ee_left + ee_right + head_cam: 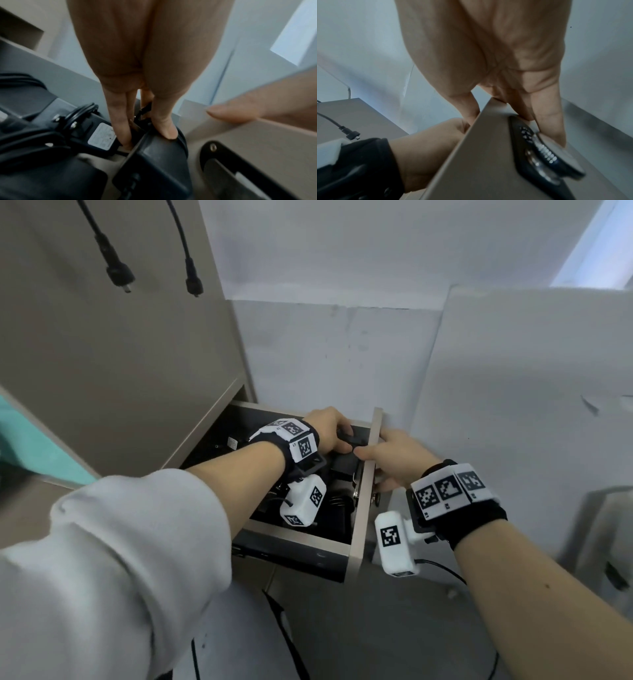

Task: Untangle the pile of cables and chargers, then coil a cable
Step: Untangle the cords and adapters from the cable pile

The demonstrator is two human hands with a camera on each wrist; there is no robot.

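An open drawer in a beige cabinet holds a tangled pile of black chargers and cables. My left hand reaches into it. In the left wrist view the left hand pinches a black charger block between thumb and fingers. Beside it lie another charger with a white label and a coiled black cable. My right hand grips the drawer front. Its thumb is on the inner side and its fingers on the outer side.
A combination lock sits on the outside of the drawer front, under my right fingers. Two black cable ends hang in front of the cabinet side at upper left. White walls close in behind and to the right.
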